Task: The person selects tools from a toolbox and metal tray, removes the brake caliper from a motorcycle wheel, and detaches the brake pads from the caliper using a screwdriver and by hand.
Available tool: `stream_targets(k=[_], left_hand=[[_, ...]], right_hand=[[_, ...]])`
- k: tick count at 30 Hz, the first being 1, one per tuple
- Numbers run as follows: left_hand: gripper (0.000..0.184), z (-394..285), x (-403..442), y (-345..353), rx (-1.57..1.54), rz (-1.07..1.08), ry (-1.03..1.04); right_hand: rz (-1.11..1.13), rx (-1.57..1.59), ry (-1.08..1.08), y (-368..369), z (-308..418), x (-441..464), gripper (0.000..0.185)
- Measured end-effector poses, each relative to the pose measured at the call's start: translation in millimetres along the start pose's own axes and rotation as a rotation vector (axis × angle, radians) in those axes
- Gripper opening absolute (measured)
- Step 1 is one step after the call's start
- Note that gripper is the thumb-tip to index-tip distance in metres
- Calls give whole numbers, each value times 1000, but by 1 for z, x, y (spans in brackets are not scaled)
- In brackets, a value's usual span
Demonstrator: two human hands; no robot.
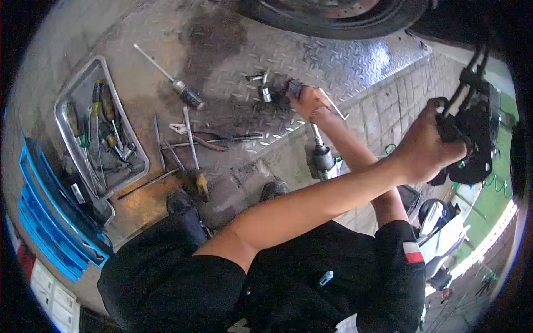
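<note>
My arms cross, the left one over the right. At the right, my left hand (pixel 430 147) is closed round a black metal part (pixel 469 150) hanging beside the vehicle, with hoses above it. My right hand (pixel 312 102) is closed on a small dark object (pixel 294 87) low over the diamond-plate sheet (pixel 333 66); its exact shape is unclear. Loose metal sockets (pixel 266 94) lie left of that hand. Just right of it is a thin pale bent rod (pixel 335 104). A power tool (pixel 322 158) lies below my right hand, partly behind my arms.
A wheel (pixel 333 19) is at the top. On the left stand a metal tray (pixel 145 161) of hand tools and a blue toolbox (pixel 53 222). A screwdriver (pixel 186 94), pliers (pixel 208 141) and several rods lie on the floor. Another vehicle is at the lower right.
</note>
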State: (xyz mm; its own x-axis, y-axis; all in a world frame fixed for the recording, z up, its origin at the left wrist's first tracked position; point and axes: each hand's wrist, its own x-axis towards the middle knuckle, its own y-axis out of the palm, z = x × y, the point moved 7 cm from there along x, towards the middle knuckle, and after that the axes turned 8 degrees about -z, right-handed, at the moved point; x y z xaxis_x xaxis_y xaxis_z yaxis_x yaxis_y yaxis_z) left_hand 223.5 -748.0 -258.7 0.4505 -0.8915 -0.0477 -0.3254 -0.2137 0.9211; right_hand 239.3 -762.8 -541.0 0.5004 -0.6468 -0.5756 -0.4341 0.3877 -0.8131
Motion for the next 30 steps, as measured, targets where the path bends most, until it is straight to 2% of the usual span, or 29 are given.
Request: stream_targets(k=[3, 4, 7, 9, 10, 11, 12, 14, 15, 16, 17, 19, 21, 23, 24, 25, 26, 27, 29, 30], left_hand=[[52, 9, 2, 5, -57, -20, 1], [61, 11, 3, 6, -139, -26, -21], [57, 6, 0, 6, -109, -24, -36], [42, 12, 4, 8, -104, 33, -1], [32, 4, 2, 8, -33, 48, 39], [23, -1, 1, 9, 31, 71, 74], [17, -8, -2, 12, 19, 68, 210], [14, -14, -4, 19, 39, 43, 234], [15, -12, -5, 18, 91, 16, 120], [16, -8, -6, 18, 78, 6, 50], [17, -3, -7, 18, 72, -11, -19], [22, 1, -12, 15, 44, -67, -88], [22, 1, -10, 17, 50, -58, -31], [23, 3, -11, 18, 35, -67, -17], [24, 6, -11, 19, 22, -79, -13], [24, 9, -11, 20, 12, -78, -7], [26, 13, -10, 17, 21, -106, -24], [27, 18, -9, 14, 32, -133, -43], [30, 25, -8, 12, 63, -116, -84], [30, 26, -10, 16, 25, -111, -127]], right_hand=[[-150, -62, 9, 5, 4, 3, 65], [-157, -56, 33, 7, 5, 2, 65], [-209, -62, 65, 0, 5, 5, 73], [-51, 143, 164, -9, 4, -6, 75], [5, 175, 148, -9, 7, -9, 74], [-26, 174, 117, -4, 7, -8, 72], [-58, 172, 86, 1, 6, -6, 71], [-266, 149, -32, 31, -9, 6, 67], [-351, 172, -102, 27, -13, -2, 66], [-380, 171, -82, 23, -34, -5, 66], [-246, 385, -98, 14, -52, -21, 60], [-83, 1039, -322, -3, -84, -63, 46], [-95, 1118, -206, -40, -136, -121, 34], [-104, 1090, 279, -55, -205, -172, 32], [-306, 1338, 256, -93, -211, -218, 37], [-417, 1381, 181, -102, -238, -241, 30], [-624, 1380, 214, -133, -238, -282, 29], [-663, 1111, 10, -166, -238, -315, 31], [-843, 1065, -28, -225, -214, -375, 34], [-942, 1099, -119, -246, -199, -390, 37]])
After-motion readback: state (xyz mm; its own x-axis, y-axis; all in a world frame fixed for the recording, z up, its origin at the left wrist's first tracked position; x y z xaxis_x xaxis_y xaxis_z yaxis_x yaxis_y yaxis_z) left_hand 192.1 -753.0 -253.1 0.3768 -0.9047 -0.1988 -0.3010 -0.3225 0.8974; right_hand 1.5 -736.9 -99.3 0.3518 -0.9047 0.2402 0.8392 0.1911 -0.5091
